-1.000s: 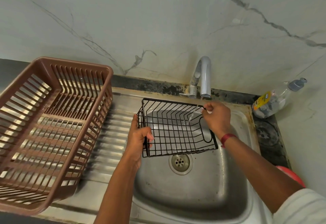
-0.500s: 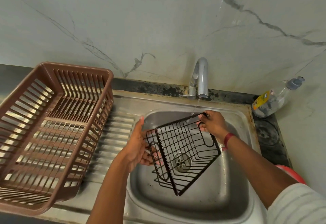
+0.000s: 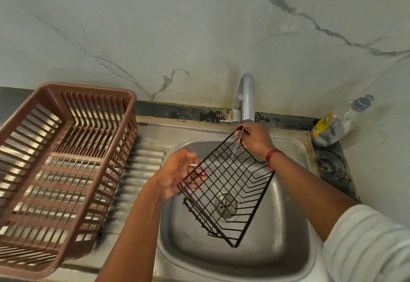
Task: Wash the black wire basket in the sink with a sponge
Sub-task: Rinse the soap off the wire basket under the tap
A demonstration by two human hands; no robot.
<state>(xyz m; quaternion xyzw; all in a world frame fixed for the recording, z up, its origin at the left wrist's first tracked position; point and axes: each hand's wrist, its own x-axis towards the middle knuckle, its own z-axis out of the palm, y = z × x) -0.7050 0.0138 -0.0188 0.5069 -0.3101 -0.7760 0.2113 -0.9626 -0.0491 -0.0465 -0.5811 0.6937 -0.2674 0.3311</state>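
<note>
Black wire basket is tipped under the tap so water runs through, right hand pinching the top rim, left hand steadying it with relaxed fingers.

Black wire basket hangs tilted on one corner over steel sink, right hand pinching its top corner right under the grey tap, thin water stream running onto the wires. Left hand sits against the basket's left side with fingers loosely spread behind the mesh; drain shows through the wires. Brown plastic dish rack on the drainboard to the left, clear soap bottle leaning in the right corner, red wristband on the right wrist.
</note>
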